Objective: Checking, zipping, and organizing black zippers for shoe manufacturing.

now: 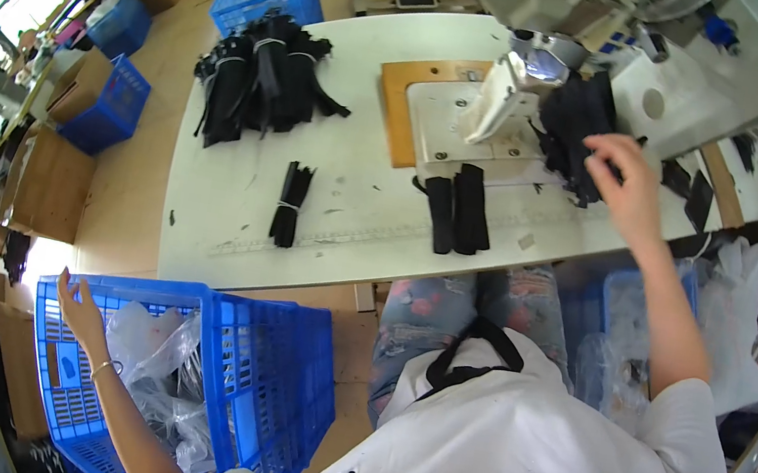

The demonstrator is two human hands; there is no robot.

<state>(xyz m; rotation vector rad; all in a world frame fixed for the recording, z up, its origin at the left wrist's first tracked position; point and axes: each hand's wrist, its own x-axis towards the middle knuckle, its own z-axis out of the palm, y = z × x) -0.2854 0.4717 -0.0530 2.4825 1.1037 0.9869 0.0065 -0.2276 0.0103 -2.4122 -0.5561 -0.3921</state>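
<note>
We find the left hand (pixel 82 315) at the blue crate (pixel 302 364), right hand (pixel 626 186) by black pieces (pixel 577 119) beside the sewing machine (pixel 498 96), both loosely open, apparently empty; black bundles (pixel 262 82) lie tied, the pieces seemingly unfinished.

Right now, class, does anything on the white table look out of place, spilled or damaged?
Slightly untidy: a few small scraps lie loose on the white table, which looks odd because they sit apart from the tied black bundles. No spill or clear damage shows.
</note>
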